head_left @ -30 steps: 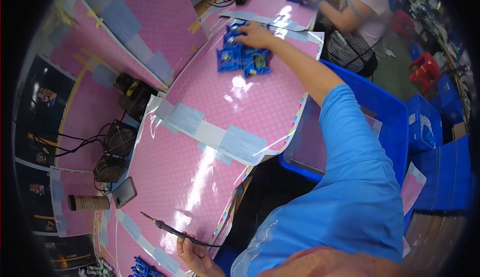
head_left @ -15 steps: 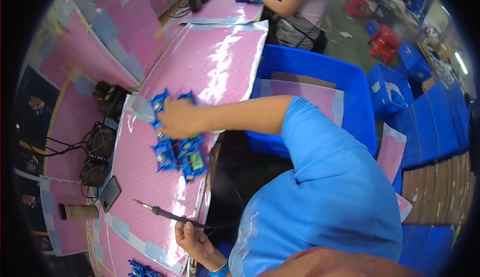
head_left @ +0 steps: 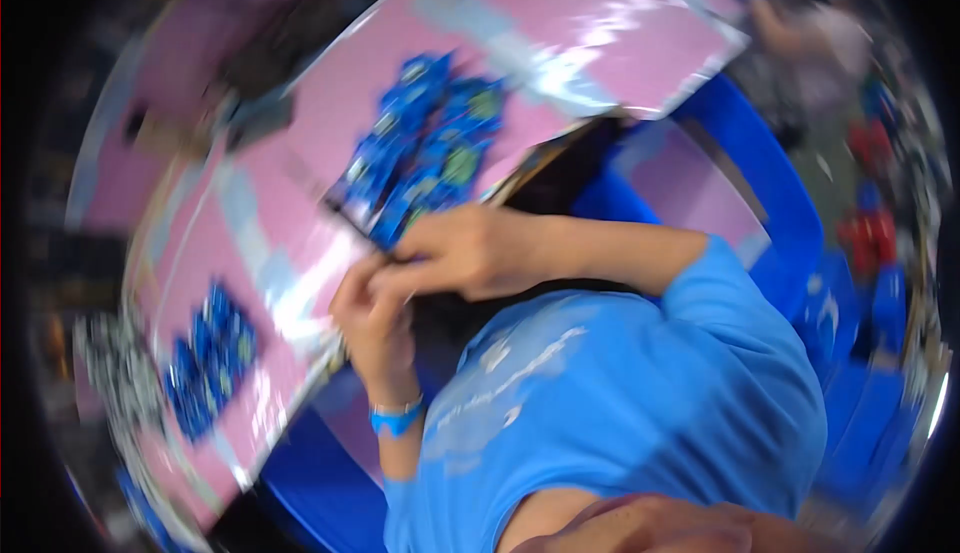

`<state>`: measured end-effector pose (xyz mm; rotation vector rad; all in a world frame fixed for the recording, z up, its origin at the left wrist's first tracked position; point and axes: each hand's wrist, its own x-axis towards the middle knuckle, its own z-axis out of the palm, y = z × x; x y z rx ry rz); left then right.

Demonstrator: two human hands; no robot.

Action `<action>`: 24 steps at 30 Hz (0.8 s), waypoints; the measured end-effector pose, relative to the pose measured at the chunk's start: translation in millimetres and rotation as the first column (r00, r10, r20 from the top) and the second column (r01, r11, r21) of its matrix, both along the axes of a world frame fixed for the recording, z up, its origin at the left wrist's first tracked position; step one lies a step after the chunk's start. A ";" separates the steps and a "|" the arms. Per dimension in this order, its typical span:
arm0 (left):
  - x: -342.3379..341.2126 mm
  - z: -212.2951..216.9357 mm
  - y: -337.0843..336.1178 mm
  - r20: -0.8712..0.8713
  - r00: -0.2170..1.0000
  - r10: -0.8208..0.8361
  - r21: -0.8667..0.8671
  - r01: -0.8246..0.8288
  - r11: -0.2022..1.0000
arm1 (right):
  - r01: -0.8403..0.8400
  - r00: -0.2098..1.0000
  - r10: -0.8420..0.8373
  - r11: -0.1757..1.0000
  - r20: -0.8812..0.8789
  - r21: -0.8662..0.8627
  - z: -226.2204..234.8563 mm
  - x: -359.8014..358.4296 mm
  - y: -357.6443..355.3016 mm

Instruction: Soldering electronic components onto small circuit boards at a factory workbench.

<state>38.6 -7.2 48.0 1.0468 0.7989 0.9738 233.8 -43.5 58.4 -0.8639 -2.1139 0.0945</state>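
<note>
In front of my chest, my two hands meet over the table's near edge. My right hand [head_left: 470,251] is closed round a dark soldering iron [head_left: 358,225], its tip end pointing up and left, blurred. Just below, my left hand [head_left: 375,315], with a blue band at the wrist, has its fingers curled against the right hand's fingers; what they hold is hidden. Beyond the iron lies a group of blue circuit-board assemblies [head_left: 425,138] with green parts, close to the hands but apart from them as far as the blur shows.
A second group of blue assemblies [head_left: 210,358] lies on the pink table mat [head_left: 330,113] at the left. A large blue bin [head_left: 735,153] stands right of the table. Another person [head_left: 815,48] sits at the far right. Dark equipment [head_left: 290,38] lines the far-left table edge.
My view has swung left and blurred. My right hand has come back from the blue assemblies to my left hand, and now grips the soldering iron that the left hand held.
</note>
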 end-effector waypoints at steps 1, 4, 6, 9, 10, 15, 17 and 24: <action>-1.2 1.6 -3.2 -0.053 0.998 -0.015 -0.044 0.013 0.999 | 0.030 0.996 -0.034 0.999 -0.082 -0.042 -2.5 -1.5 -4.4; -3.6 2.0 -13.2 0.013 0.998 -0.057 -0.079 0.058 0.995 | 0.058 0.991 -0.063 0.997 -0.121 -0.043 -11.4 -3.5 -4.6; -3.3 2.8 -16.8 0.024 0.998 -0.061 -0.031 0.061 0.998 | 0.050 0.989 -0.048 0.999 -0.140 0.007 -16.3 -5.8 -1.6; 1.3 4.1 -14.4 0.045 0.985 -0.164 0.042 0.162 0.986 | 0.061 0.970 -0.019 0.985 -0.243 0.164 -35.6 10.3 6.5; -1.9 5.6 -9.1 -0.118 0.987 -0.108 0.155 0.126 0.980 | 0.114 0.961 -0.058 0.974 -0.269 0.198 -35.7 15.4 10.1; -7.3 20.1 44.3 -0.590 0.729 0.348 0.708 0.259 0.657 | 0.205 0.935 -0.143 0.965 -0.326 0.164 -39.3 34.1 18.7; -7.4 7.1 58.6 -0.618 0.716 0.326 0.707 0.324 0.629 | 0.192 0.956 -0.165 0.977 -0.242 0.094 -45.5 35.5 22.0; -3.1 1.1 68.5 -0.677 0.700 0.225 0.644 0.416 0.642 | 0.259 0.965 -0.248 0.955 -0.090 0.142 -49.8 52.5 30.6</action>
